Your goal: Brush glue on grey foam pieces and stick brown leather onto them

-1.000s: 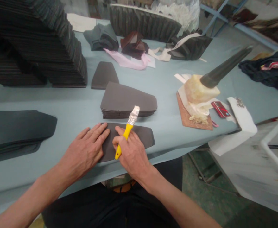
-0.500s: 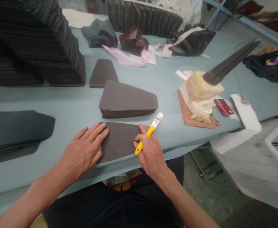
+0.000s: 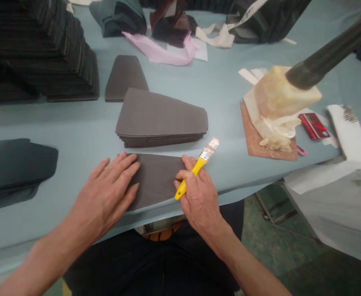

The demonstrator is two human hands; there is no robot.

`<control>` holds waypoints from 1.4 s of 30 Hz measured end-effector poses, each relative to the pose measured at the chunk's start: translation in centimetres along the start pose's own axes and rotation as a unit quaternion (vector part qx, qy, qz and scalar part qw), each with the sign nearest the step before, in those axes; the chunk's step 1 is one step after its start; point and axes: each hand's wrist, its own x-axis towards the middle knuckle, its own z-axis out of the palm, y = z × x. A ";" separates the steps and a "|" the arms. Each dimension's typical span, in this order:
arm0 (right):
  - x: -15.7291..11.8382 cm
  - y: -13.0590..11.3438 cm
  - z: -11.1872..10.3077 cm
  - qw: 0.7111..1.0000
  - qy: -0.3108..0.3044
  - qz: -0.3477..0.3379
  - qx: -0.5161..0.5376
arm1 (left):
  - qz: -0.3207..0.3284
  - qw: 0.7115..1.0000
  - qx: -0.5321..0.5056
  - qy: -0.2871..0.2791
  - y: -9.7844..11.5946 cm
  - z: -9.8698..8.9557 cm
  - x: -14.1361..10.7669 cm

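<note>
A dark grey tapered piece (image 3: 157, 179) lies flat at the table's front edge. My left hand (image 3: 111, 191) rests on its left end, palm down, the fingers apart and holding nothing. At the right end my right hand (image 3: 199, 191) touches the piece with its fingertips. That hand grips a yellow-handled brush (image 3: 196, 169), whose pale, coated bristles point up and away to the right. Just behind the piece sits a neat stack of similar grey pieces (image 3: 163, 117).
Tall dark stacks (image 3: 72, 61) stand at the back left, with folded dark green pieces (image 3: 14, 166) in front. On the right are a yellowish block (image 3: 285, 92) with a dark rod, a brown board (image 3: 251, 139) and a red box (image 3: 314, 126). Pink cloth (image 3: 162, 55) lies behind.
The view has moved closer to the table. My left thumb has spread a little from the fingers over the piece. My right hand still holds the brush in nearly the same pose.
</note>
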 end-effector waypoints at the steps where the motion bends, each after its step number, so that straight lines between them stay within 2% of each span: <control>1: 0.0 0.0 0.0 1.000 -0.002 0.000 -0.001 | 0.007 1.000 -0.002 0.003 1.0 0.2 0.9; 4: -0.1 0.1 0.1 1.000 0.000 -0.005 -0.007 | 0.018 1.000 -0.015 -0.004 3.6 1.5 3.0; 7: -0.1 0.2 0.1 1.000 0.002 -0.009 -0.012 | -0.012 0.999 -0.028 -0.020 4.6 2.7 3.2; 10: -0.2 0.3 0.0 1.000 -0.002 -0.020 -0.011 | -0.061 0.998 -0.020 -0.019 4.0 2.9 1.5; 16: -0.8 0.9 -0.3 0.999 -0.015 -0.032 -0.017 | -0.140 0.988 0.047 -0.037 2.8 1.6 -3.1; 20: -1.1 1.1 0.1 1.000 -0.018 -0.024 -0.003 | -0.169 0.983 0.066 -0.036 3.0 1.4 -3.8; 23: -1.2 1.1 0.1 0.999 -0.012 -0.026 -0.015 | -0.182 0.982 0.051 -0.005 2.7 0.6 -4.2; 26: -1.2 1.1 0.0 0.999 -0.014 -0.026 -0.022 | -0.225 0.972 0.043 0.053 0.3 -1.6 -5.7; 29: -1.2 1.2 -0.1 0.999 -0.015 -0.032 -0.029 | -0.298 0.946 0.065 0.107 -4.2 -4.3 -8.2; 30: -1.1 1.2 -0.2 0.999 -0.014 -0.034 -0.033 | -0.330 0.935 0.083 0.098 -5.9 -5.1 -9.0; 32: -1.1 1.2 -0.3 0.998 -0.013 -0.035 -0.045 | -0.380 0.919 0.097 0.044 -8.8 -6.3 -10.3; 34: -1.1 1.1 -0.4 0.998 -0.017 -0.036 -0.056 | -0.401 0.912 0.087 0.004 -10.7 -7.0 -11.1; 37: -1.0 1.0 -0.6 0.997 -0.020 -0.043 -0.068 | -0.405 0.912 0.063 -0.006 -11.6 -7.3 -11.3; 42: -1.0 1.2 -0.7 0.997 -0.019 -0.040 -0.067 | -0.409 0.912 0.027 0.018 -11.2 -7.7 -10.8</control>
